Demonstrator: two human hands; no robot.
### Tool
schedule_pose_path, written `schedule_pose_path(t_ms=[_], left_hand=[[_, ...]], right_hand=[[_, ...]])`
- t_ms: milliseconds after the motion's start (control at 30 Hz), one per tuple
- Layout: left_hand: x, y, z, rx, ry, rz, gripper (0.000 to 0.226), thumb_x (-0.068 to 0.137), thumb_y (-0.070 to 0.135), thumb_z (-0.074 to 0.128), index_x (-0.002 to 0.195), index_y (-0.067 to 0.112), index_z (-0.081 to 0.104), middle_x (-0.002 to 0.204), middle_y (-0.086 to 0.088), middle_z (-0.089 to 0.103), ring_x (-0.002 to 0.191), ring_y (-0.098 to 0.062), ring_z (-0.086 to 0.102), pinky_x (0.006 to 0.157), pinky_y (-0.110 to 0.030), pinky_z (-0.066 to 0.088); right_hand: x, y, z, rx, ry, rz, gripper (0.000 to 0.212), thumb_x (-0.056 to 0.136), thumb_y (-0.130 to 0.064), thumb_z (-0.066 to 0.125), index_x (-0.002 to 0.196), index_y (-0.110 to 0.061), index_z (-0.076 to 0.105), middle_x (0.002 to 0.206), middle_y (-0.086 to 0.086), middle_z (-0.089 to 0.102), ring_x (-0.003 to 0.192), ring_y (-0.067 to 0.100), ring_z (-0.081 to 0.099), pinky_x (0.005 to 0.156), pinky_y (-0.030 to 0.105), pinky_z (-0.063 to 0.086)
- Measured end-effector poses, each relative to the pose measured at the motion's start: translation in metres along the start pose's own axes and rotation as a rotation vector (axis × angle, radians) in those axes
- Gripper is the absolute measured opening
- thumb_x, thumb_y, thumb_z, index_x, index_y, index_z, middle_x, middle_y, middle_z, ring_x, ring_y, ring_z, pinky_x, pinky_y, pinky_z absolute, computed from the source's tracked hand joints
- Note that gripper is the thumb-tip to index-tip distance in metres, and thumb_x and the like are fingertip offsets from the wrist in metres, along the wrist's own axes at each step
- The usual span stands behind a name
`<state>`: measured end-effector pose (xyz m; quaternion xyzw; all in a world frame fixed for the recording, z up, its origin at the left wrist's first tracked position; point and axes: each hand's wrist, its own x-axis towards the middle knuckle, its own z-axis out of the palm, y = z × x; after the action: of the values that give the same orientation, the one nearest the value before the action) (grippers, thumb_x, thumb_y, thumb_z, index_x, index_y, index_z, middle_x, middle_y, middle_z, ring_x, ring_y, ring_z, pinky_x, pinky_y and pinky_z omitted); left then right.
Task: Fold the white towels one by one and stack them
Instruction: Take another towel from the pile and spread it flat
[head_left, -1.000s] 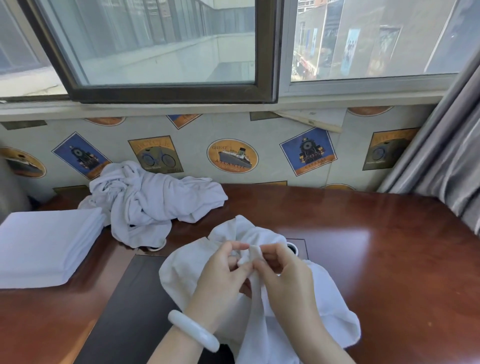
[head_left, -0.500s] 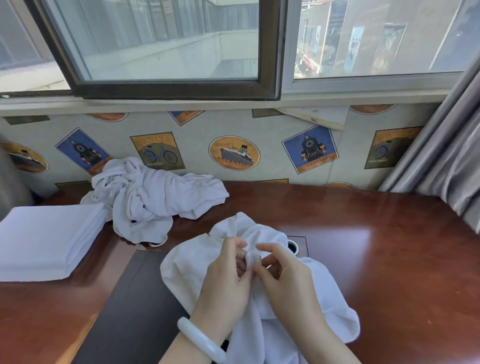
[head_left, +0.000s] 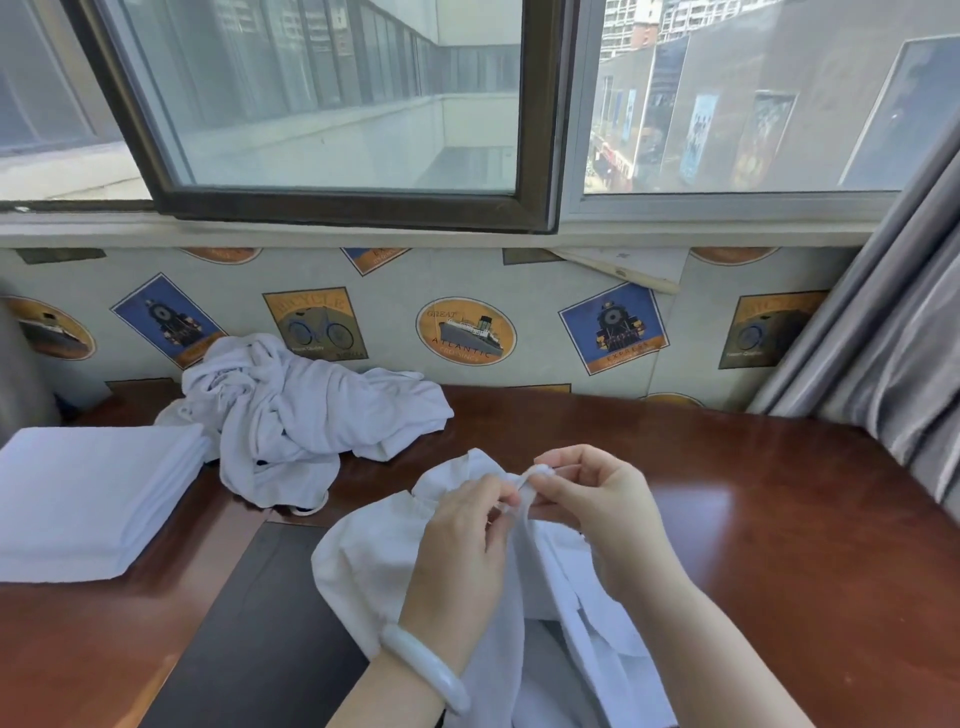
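Both hands pinch one towel (head_left: 374, 566) edge: left hand (head_left: 462, 545), right hand (head_left: 602, 514), probably hunting a corner to spread it. Stack (head_left: 88, 499) waits left, pile (head_left: 301, 410) behind.

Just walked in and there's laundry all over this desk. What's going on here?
A person is folding white towels at a wooden desk. The left hand and right hand both pinch the edge of one crumpled towel; it is not yet folded. A heap of unfolded towels lies farther back, and a stack of folded towels sits at the left.
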<state>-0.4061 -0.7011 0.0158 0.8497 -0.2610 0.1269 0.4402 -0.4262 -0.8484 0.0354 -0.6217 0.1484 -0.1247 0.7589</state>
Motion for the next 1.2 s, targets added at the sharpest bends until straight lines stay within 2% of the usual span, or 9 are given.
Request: schedule_pose_path(t_ms=[200, 267, 400, 600, 733, 900, 1000, 1067, 1200], left_hand=[[0.024, 0.009, 0.013, 0.069, -0.052, -0.013, 0.021, 0.094, 0.007, 0.053, 0.093, 0.026, 0.062, 0.100, 0.007, 0.059, 0.091, -0.006, 0.051, 0.076, -0.003, 0.034], [0.028, 0.012, 0.019, 0.017, -0.086, -0.039, 0.015, 0.097, 0.023, 0.052, 0.100, 0.024, 0.067, 0.101, 0.005, 0.057, 0.093, -0.009, 0.055, 0.078, -0.010, 0.038], [0.026, 0.014, 0.035, 0.027, -0.184, -0.153, 0.023, 0.092, 0.047, 0.058, 0.089, 0.025, 0.063, 0.095, 0.005, 0.052, 0.087, -0.012, 0.053, 0.075, -0.020, 0.037], [0.015, -0.004, 0.078, 0.067, -0.294, -0.352, 0.015, 0.092, 0.031, 0.055, 0.083, 0.020, 0.058, 0.103, -0.002, 0.047, 0.088, -0.020, 0.054, 0.084, -0.026, 0.044], [-0.005, -0.025, 0.104, 0.090, -0.386, -0.484, 0.025, 0.097, 0.024, 0.043, 0.073, 0.020, 0.044, 0.102, -0.009, 0.057, 0.099, -0.028, 0.059, 0.079, -0.031, 0.045], [0.027, -0.043, 0.037, 0.047, -0.170, -0.329, 0.024, 0.100, 0.008, 0.044, 0.106, 0.012, 0.066, 0.120, -0.005, 0.060, 0.119, -0.026, 0.055, 0.097, -0.034, 0.043], [0.094, 0.001, -0.043, 0.101, -0.053, -0.061, 0.018, 0.096, 0.005, 0.053, 0.085, 0.002, 0.067, 0.089, -0.010, 0.060, 0.089, -0.032, 0.057, 0.070, -0.035, 0.038], [0.124, 0.047, -0.090, 0.176, -0.014, 0.207, 0.022, 0.094, 0.014, 0.056, 0.076, 0.006, 0.066, 0.077, 0.001, 0.050, 0.072, -0.022, 0.050, 0.061, -0.032, 0.028], [0.134, 0.084, -0.131, 0.212, -0.121, 0.373, 0.025, 0.091, 0.019, 0.057, 0.072, 0.006, 0.066, 0.089, -0.001, 0.054, 0.076, -0.019, 0.052, 0.068, -0.023, 0.036]], right_hand=[[0.021, -0.044, 0.003, 0.105, 0.102, -0.108, 0.007, 0.081, 0.004, 0.074, 0.085, -0.001, 0.070, 0.073, 0.019, 0.069, 0.068, 0.030, 0.069, 0.064, 0.029, 0.059], [0.026, -0.062, 0.006, 0.169, 0.120, -0.169, 0.007, 0.082, 0.005, 0.073, 0.086, 0.002, 0.068, 0.069, 0.016, 0.067, 0.066, 0.026, 0.067, 0.064, 0.028, 0.059], [0.032, -0.090, 0.014, 0.237, 0.145, -0.277, 0.007, 0.084, 0.004, 0.072, 0.088, 0.000, 0.067, 0.068, 0.010, 0.068, 0.065, 0.020, 0.069, 0.065, 0.026, 0.059], [0.036, -0.098, 0.013, 0.367, 0.227, -0.306, 0.010, 0.084, 0.004, 0.071, 0.083, -0.004, 0.066, 0.070, 0.008, 0.066, 0.066, 0.019, 0.071, 0.064, 0.022, 0.058], [0.038, -0.101, -0.009, 0.437, 0.336, -0.347, 0.008, 0.085, 0.002, 0.072, 0.088, -0.002, 0.066, 0.074, 0.008, 0.069, 0.069, 0.020, 0.072, 0.067, 0.022, 0.058], [0.027, -0.094, -0.086, 0.328, 0.593, -0.344, 0.017, 0.086, -0.003, 0.073, 0.101, 0.002, 0.068, 0.084, 0.009, 0.069, 0.072, 0.015, 0.071, 0.070, 0.018, 0.057], [0.003, -0.085, -0.123, 0.298, 0.679, -0.397, 0.023, 0.088, -0.008, 0.072, 0.109, 0.002, 0.068, 0.087, 0.006, 0.073, 0.074, 0.008, 0.072, 0.072, 0.014, 0.055], [-0.010, -0.098, -0.133, 0.324, 0.693, -0.516, 0.017, 0.088, -0.011, 0.072, 0.103, -0.003, 0.069, 0.082, 0.002, 0.073, 0.078, 0.010, 0.072, 0.076, 0.016, 0.054], [-0.031, -0.121, -0.150, 0.286, 0.601, -0.656, 0.012, 0.082, -0.018, 0.079, 0.093, -0.015, 0.073, 0.085, -0.001, 0.072, 0.085, 0.017, 0.072, 0.085, 0.025, 0.057]])
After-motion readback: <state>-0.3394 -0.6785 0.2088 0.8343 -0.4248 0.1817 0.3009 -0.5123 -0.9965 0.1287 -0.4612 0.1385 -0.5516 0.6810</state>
